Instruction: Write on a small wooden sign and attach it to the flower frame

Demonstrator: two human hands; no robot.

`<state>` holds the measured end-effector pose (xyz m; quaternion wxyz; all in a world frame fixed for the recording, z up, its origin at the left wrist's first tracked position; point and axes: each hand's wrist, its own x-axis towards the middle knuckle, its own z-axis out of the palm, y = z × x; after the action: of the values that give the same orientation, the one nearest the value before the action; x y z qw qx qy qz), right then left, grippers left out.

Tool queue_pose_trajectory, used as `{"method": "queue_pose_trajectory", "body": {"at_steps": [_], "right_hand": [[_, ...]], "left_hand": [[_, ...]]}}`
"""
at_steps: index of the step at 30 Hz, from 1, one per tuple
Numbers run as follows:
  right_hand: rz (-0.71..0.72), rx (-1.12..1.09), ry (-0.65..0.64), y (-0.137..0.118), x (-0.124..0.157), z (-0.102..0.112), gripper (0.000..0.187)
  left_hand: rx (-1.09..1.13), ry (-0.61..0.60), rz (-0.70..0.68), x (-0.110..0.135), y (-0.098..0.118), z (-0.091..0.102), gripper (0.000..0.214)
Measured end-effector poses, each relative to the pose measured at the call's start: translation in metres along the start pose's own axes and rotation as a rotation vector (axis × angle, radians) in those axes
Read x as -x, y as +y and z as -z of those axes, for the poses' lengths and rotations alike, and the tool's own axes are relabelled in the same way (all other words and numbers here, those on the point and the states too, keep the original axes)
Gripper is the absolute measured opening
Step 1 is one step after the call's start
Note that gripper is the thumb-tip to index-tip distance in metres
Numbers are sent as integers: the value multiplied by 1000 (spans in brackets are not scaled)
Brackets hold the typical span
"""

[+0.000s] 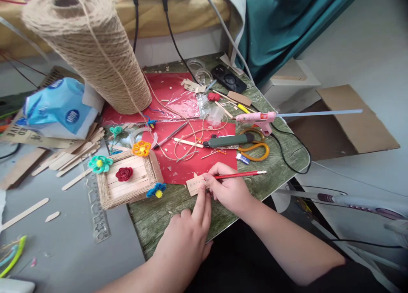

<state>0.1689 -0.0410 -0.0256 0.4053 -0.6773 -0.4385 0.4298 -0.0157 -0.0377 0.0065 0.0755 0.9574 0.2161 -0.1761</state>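
Note:
My right hand (228,188) is closed around a red pencil (242,174), its tip down on a small wooden tag (196,183) with writing on it. My left hand (188,233) lies beside it with fingers stretched out, the fingertips pressing the tag's lower edge against the green wood-grain table (159,212). Just left of the tag sits a twine-wrapped stick frame (129,179) decorated with a dark red rose, an orange flower, a teal flower and a blue flower.
A big jute twine spool (92,50) stands at the back on red paper (191,157). A pink glue gun (258,118), orange scissors (255,148), a green utility knife (229,140), loose craft sticks (73,157), a tissue pack (60,108) and a cardboard box (350,118) lie around.

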Motion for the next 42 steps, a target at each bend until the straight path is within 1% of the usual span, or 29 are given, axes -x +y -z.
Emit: {"method": "queue_pose_trajectory", "body": {"at_steps": [2, 8, 17, 28, 35, 39, 42], "right_hand": [[-7, -22, 12, 2, 1, 0, 29], [-8, -30, -26, -2, 0, 0, 27], [-20, -24, -14, -6, 0, -2, 27], [12, 107, 8, -3, 0, 0, 28], [36, 145, 6, -6, -2, 0, 26], [31, 135, 3, -5, -2, 1, 26], [28, 88, 3, -2, -2, 1, 27]], "left_hand": [[-5, -3, 0, 0, 0, 0, 101], [-13, 9, -1, 1, 1, -1, 102], [-29, 25, 5, 0, 0, -1, 100], [-52, 52, 2, 0, 0, -3, 101], [-38, 34, -5, 0, 0, 0, 102], [-38, 38, 1, 0, 0, -1, 100], [-30, 36, -5, 0, 0, -1, 100]]}}
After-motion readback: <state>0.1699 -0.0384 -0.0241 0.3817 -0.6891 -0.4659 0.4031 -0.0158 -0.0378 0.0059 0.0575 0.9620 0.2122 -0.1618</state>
